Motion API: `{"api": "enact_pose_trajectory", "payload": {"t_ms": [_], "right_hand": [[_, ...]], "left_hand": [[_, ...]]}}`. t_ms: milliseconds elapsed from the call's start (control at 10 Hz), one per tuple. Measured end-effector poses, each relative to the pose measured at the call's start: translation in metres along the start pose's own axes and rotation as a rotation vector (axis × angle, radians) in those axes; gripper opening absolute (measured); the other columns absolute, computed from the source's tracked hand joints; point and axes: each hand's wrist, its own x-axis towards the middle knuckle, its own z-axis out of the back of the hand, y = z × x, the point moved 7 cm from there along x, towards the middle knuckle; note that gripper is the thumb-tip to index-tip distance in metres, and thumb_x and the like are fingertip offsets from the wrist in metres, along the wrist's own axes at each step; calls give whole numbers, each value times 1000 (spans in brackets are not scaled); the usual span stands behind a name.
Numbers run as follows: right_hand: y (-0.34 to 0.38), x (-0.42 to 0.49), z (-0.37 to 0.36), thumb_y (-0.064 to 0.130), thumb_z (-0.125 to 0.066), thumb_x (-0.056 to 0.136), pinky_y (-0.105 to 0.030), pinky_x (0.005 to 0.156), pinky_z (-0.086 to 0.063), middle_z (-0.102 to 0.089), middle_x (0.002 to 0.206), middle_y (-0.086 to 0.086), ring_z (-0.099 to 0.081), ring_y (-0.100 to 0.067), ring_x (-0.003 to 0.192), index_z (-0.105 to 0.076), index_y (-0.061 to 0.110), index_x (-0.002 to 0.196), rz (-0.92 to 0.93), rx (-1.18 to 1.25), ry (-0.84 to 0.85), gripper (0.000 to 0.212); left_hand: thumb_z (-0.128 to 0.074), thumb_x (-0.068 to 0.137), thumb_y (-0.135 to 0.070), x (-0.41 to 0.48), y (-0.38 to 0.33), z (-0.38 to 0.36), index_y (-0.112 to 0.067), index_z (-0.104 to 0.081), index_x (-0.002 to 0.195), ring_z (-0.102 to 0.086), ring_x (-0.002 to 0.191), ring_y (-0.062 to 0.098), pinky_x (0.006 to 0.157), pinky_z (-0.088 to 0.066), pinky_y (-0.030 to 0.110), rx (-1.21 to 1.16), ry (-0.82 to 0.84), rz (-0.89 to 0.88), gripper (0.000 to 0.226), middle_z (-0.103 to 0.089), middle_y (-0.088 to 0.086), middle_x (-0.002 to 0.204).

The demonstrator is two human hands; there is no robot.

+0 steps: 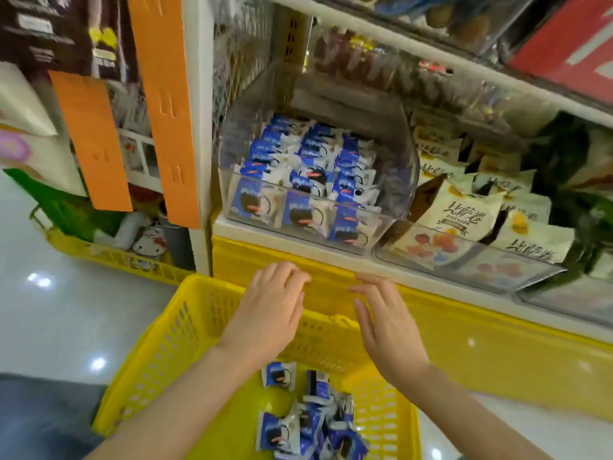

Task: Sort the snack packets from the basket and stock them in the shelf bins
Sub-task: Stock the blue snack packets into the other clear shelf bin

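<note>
- The left hand (268,313) hovers palm down over the far end of the basket, fingers loose and holding nothing.
- The right hand (384,323) is just beside it, fingers straight and spread, also empty.
- Below both wrists, the yellow basket (159,343) holds a loose heap of blue-and-white snack packets (311,423), some flat, some on edge.
- These packets look light, puffy and crinkly, with slick film. A biscuit likely sits inside each, so a hard squeeze could crack it.
- The best hold is probably a light pinch across the flat faces or on a crimped end seam. Several could be scooped up at once.
- Above the hands, the clear bin (398,167) on the shelf already carries matching packets (315,151) in rows, with room toward its back.
- The neighbouring bin (530,273) holds cream packets (457,214), so it is the wrong one for these.
</note>
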Motion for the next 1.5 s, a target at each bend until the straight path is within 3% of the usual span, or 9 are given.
{"api": "enact_pose_trajectory", "payload": {"t_ms": [200, 400, 500, 700, 900, 1100, 1200, 1400, 1500], "right_hand": [[-54, -100, -139, 23, -32, 102, -23, 98, -33, -39, 135, 0, -41, -17, 123, -39, 19, 135, -296, -16, 621, 34], [-67, -181, -222, 16, -35, 101, -31, 106, -31, -22, 151, -10, -29, -23, 137, -26, 10, 144, -473, 121, 1048, 45], [-73, -193, -243, 16, -40, 97, -37, 103, -37, -34, 143, -14, -39, -31, 128, -34, 8, 139, -619, 160, 1035, 43], [-73, -195, -273, 28, -36, 101, -30, 113, -24, -14, 154, -6, -14, -23, 142, -22, 7, 145, -457, 12, 1124, 51], [-69, -192, -286, 26, -47, 97, -38, 106, -35, -32, 145, -12, -34, -31, 132, -31, 9, 142, -597, 130, 1139, 50], [-61, -196, -284, 32, -53, 95, -39, 93, -48, -51, 135, -11, -54, -28, 116, -36, 12, 140, -651, 190, 1178, 52], [-64, -188, -272, 30, -53, 95, -36, 92, -48, -49, 136, -9, -54, -27, 116, -39, 13, 138, -689, 232, 1103, 49], [-68, -166, -232, 23, -57, 93, -23, 76, -43, -54, 122, -7, -54, -19, 99, -43, 8, 131, -858, 449, 901, 43], [-65, -152, -209, 23, -61, 90, -22, 72, -39, -53, 103, -2, -48, -16, 92, -47, 4, 125, -965, 581, 757, 42]], "left_hand": [[-33, 99, -22, -87, 51, -134, -20, -45, 124, -41, 111, 16, 93, -33, 29, 41, 609, 228, 27, -46, -1, 122], [-37, 98, -15, -149, 74, -214, -13, -48, 128, -48, 115, 20, 95, -38, 31, -95, 909, 372, 32, -49, 6, 130], [-41, 98, -18, -178, 74, -248, -12, -44, 131, -45, 120, 21, 98, -37, 32, -191, 974, 465, 34, -46, 7, 135], [-51, 94, -22, -212, 67, -287, -16, -34, 141, -40, 129, 22, 106, -33, 32, -271, 1056, 533, 50, -37, 4, 146], [-59, 87, -36, -217, 73, -300, -19, -42, 133, -35, 125, 22, 101, -29, 31, -89, 1092, 449, 52, -41, 5, 133], [-66, 83, -30, -238, 78, -298, -16, -42, 112, -51, 108, 23, 81, -39, 29, -228, 1130, 646, 41, -54, 8, 120], [-64, 86, -28, -252, 83, -293, -8, -47, 122, -52, 111, 24, 86, -40, 27, -259, 1160, 779, 45, -51, 12, 124], [-56, 91, -10, -243, 94, -268, 3, -46, 121, -56, 108, 30, 77, -40, 25, -601, 736, 1198, 34, -58, 19, 121], [-51, 92, -5, -209, 87, -247, 1, -45, 127, -53, 92, 23, 71, -38, 21, -749, 504, 1245, 36, -60, 2, 96]]}}
